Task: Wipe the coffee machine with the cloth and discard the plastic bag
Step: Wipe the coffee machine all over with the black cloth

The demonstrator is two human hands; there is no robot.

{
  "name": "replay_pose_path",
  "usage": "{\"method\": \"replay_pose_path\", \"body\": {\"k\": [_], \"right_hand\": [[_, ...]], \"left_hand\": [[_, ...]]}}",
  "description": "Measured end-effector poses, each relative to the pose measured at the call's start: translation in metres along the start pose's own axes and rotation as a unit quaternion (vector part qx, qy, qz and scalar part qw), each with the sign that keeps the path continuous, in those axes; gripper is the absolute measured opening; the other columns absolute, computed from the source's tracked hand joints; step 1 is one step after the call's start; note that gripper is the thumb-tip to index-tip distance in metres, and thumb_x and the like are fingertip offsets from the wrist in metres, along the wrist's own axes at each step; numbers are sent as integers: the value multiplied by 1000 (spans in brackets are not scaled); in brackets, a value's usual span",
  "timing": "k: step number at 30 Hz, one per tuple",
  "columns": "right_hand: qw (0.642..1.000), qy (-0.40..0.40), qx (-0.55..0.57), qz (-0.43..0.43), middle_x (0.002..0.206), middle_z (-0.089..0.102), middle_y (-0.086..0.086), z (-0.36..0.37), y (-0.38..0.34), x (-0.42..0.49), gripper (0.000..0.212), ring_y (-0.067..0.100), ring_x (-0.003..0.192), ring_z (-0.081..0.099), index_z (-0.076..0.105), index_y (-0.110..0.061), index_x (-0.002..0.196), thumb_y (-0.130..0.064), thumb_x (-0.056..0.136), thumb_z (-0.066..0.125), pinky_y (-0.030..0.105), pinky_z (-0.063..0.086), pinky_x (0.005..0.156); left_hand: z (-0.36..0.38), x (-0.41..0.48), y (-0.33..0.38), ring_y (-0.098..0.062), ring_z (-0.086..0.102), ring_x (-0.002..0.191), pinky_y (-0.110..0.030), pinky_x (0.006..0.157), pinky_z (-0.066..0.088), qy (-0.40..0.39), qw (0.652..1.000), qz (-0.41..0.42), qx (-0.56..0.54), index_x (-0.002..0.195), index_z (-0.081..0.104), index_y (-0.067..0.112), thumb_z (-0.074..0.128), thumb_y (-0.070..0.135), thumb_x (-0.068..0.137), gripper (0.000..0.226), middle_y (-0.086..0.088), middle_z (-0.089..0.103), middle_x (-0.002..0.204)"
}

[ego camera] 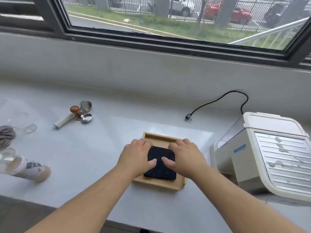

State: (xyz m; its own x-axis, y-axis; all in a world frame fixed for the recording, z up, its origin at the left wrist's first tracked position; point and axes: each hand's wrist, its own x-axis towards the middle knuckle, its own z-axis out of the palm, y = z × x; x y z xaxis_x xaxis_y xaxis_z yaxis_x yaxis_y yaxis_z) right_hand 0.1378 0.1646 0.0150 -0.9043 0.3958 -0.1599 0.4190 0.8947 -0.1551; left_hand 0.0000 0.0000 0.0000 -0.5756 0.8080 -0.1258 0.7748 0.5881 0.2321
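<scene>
The wooden tray is light honey-brown, and the cloth inside it is plain black. Right of the tray, the coffee machine is cream-white, with 1 blue tape strip and a silver top plate with ridged lines. Behind the tray, the cable is black. Left of the tray, the tamper has a red-brown knob, the cup is white with black characters and 1 small red mark, and the fabric bundle is grey.

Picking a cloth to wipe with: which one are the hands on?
The black cloth in the tray; the grey cloth lies far left, untouched.
</scene>
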Motion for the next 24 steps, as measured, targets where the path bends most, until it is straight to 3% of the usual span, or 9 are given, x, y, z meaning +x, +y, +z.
{"method": "replay_pose_path", "body": {"k": [9, 14, 21, 24], "right_hand": [[997, -66, 30, 0, 117, 63, -4, 55, -7, -9, 60, 23, 115, 49, 58, -26, 131, -67, 90, 44, 37, 46, 95], [995, -94, 32, -16, 122, 62, -4, 71, -14, -10, 49, 22, 116, 50, 56, -26, 134, -54, 94, 51, 34, 46, 95], [993, -110, 49, -11, 126, 60, -2, 90, -14, -13, 45, 24, 117, 55, 56, -25, 136, -46, 96, 52, 37, 50, 94], [993, -102, 48, -13, 125, 60, -2, 89, -15, -13, 45, 24, 115, 56, 57, -24, 135, -45, 95, 53, 37, 51, 93]], "left_hand": [[43, -5, -13, -19, 50, 134, -37, 107, 46, -94, 995, 34, 13, 141, 56, 29, 65, 47, 90, 56, 9, 53, 149], [56, -6, -19, -19, 56, 120, -32, 97, 46, -114, 990, 77, 40, 131, 66, 26, 67, 43, 87, 47, 8, 63, 124], [71, 2, -20, -23, 60, 112, -38, 95, 51, -136, 979, 114, 100, 119, 69, 19, 69, 40, 89, 37, 0, 65, 114], [69, 2, -17, -28, 63, 105, -40, 87, 51, -132, 975, 124, 131, 114, 67, 16, 64, 26, 92, 24, -4, 65, 109]]}}
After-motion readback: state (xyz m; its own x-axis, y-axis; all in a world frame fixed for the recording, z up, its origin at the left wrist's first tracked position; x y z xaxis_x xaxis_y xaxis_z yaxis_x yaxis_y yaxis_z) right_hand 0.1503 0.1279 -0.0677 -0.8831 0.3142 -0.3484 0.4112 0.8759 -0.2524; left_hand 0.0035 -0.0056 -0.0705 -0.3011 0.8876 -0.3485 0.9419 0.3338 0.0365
